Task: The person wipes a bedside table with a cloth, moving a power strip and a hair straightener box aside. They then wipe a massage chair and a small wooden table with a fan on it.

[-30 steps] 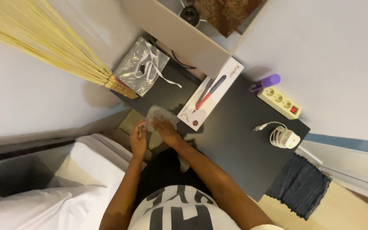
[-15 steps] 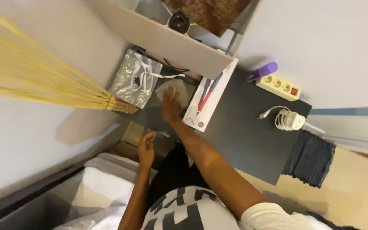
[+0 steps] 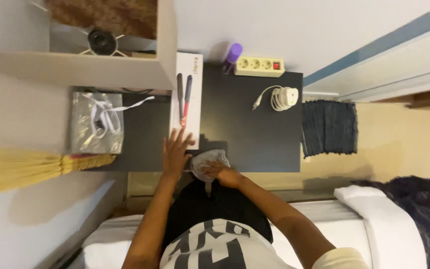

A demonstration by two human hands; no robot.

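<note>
With the left hand (image 3: 175,152) flat and released against the long white box (image 3: 188,97), the right hand (image 3: 223,174) grasps a grey cloth (image 3: 208,162) on the near edge of the dark desk (image 3: 250,134), its far part not yet reached.

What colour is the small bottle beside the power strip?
The bottle is purple, seen best in the head view, standing left of the cream power strip.

A dark desk (image 3: 255,139) stands against a plain white wall (image 3: 314,25). At its far left corner a pale shelf unit (image 3: 100,69) overhangs it. Off its right edge lies beige floor (image 3: 389,144) with a dark blue mat (image 3: 329,127). Along the near edge runs a white-sheeted bed (image 3: 374,219).
</note>
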